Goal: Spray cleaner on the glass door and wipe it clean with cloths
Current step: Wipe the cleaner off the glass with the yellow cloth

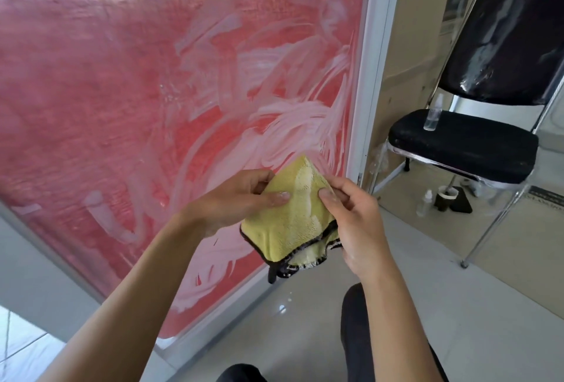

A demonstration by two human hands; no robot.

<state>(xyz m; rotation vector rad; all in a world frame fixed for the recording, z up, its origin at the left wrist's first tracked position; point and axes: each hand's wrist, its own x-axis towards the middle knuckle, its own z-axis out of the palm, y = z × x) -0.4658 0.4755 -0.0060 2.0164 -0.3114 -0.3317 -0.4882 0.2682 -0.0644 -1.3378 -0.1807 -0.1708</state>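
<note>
The glass door point(128, 82) fills the left and centre, red behind it and smeared with white streaks of cleaner. In front of its lower part I hold a folded yellow cloth point(290, 223) with a black edge. My left hand point(241, 198) pinches the cloth's upper left side, thumb on top. My right hand point(351, 220) grips its right side, thumb pressed on the cloth. A clear spray bottle point(433, 113) stands upright on the seat of the black chair point(464, 140) to the right, away from both hands.
The door's white frame point(366, 76) runs down beside the chair. Under the chair, on the tiled floor, stand a small clear bottle point(425, 203) and a dark cup-like object point(446, 197). Cardboard point(421, 30) covers the wall behind. My dark-trousered knee point(357, 320) is low in view.
</note>
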